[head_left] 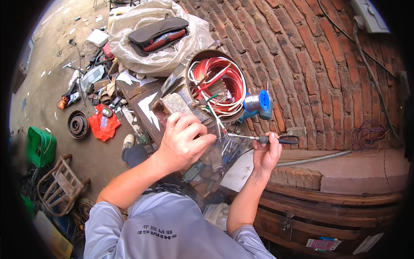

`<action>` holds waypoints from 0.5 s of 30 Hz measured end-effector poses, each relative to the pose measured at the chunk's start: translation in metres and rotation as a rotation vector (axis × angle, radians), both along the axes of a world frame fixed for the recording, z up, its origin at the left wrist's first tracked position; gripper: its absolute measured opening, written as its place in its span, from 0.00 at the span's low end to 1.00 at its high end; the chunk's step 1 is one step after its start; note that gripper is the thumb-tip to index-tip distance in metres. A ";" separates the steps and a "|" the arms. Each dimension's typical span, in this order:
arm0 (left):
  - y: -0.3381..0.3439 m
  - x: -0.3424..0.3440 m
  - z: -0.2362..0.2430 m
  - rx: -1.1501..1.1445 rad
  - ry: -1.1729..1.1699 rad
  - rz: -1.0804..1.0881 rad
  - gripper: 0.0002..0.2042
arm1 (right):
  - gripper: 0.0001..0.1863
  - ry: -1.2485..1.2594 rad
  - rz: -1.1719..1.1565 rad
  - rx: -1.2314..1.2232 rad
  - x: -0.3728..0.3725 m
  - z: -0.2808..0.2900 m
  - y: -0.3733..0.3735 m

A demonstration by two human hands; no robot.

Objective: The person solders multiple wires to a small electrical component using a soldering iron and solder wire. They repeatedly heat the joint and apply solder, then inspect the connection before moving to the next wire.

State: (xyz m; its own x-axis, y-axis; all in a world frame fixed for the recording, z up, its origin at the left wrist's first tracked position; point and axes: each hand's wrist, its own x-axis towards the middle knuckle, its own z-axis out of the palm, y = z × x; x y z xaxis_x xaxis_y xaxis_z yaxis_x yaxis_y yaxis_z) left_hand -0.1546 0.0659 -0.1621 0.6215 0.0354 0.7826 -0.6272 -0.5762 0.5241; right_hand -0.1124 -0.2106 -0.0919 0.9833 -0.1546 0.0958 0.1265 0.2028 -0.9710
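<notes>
My right hand (265, 157) grips a soldering iron (262, 139) by its dark handle, with the metal tip pointing left. That tip touches or nearly touches a wire end (223, 129) with red and white on it. Close by, my left hand (183, 140) is closed in a pinch on what looks like thin solder wire, hard to make out. Faint smoke hangs below the tip. Beyond both hands sits a round metal motor housing (191, 80) with red wire windings (205, 69) and white leads. A spool of solder (255, 102) with a blue rim stands to its right.
A dark case (159, 34) lies on a whitish sack (123, 49) at the back. The brick wall (302, 77) rises on the right, above a wooden chest (319, 211). Floor left: a green bucket (41, 146), a small wooden stool (62, 185), a red plastic bag (103, 123), scattered tools.
</notes>
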 end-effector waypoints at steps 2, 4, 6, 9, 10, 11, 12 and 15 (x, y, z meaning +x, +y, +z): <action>-0.001 0.000 0.000 0.001 0.003 -0.001 0.13 | 0.11 0.008 -0.007 0.002 0.000 0.000 0.000; -0.001 0.000 0.001 0.001 0.006 0.003 0.13 | 0.11 0.010 -0.007 0.005 0.000 0.000 0.000; -0.002 0.000 0.001 -0.002 0.009 0.000 0.13 | 0.11 0.006 -0.002 0.008 0.000 0.000 0.000; -0.003 -0.001 0.001 -0.005 0.014 -0.006 0.13 | 0.11 0.004 0.002 -0.001 -0.001 0.001 0.001; -0.003 -0.001 0.001 -0.004 0.014 -0.008 0.13 | 0.11 0.003 0.001 -0.001 -0.001 0.001 0.001; -0.003 -0.001 0.001 -0.002 0.015 -0.011 0.13 | 0.11 0.003 -0.001 -0.001 0.000 0.000 -0.001; -0.003 -0.001 0.001 -0.005 0.013 -0.010 0.13 | 0.11 0.003 -0.002 -0.002 0.000 0.000 -0.001; -0.003 -0.002 0.002 -0.010 0.014 -0.003 0.13 | 0.11 0.004 -0.002 -0.006 -0.001 0.000 -0.001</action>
State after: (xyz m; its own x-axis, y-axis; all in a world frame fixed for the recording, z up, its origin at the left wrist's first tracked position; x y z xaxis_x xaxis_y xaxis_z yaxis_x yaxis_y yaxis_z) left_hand -0.1562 0.0625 -0.1606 0.6327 0.0415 0.7733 -0.6213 -0.5689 0.5388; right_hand -0.1131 -0.2112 -0.0922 0.9834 -0.1559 0.0924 0.1226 0.1971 -0.9727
